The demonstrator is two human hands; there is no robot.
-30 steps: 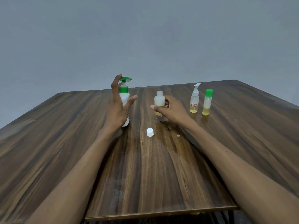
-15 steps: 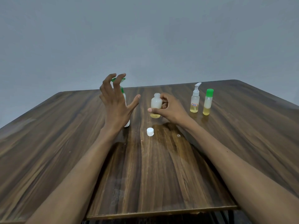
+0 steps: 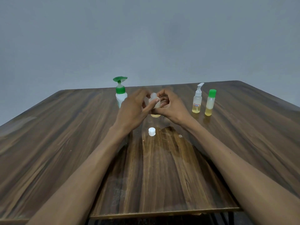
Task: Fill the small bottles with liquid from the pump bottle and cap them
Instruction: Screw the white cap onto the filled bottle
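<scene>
Both hands meet at the small open bottle (image 3: 154, 101), held above the middle of the wooden surface (image 3: 48, 143). The left hand (image 3: 132, 110) pinches its body with thumb and fingers (image 3: 155, 101); the right hand (image 3: 170, 106) curls around it from the other side. Its white cap (image 3: 152, 131) lies nearer the front edge. The pump bottle (image 3: 121, 93) stands just beyond the left hand; 2 more bottles (image 3: 203, 100) stand toward the right edge.

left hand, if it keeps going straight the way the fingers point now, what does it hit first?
It is already there: the left hand points right and slightly away, with its thumb on the small uncapped bottle that the right hand also grips. Beyond the bottle come the right hand's fingers. Depth is hard to judge.
</scene>
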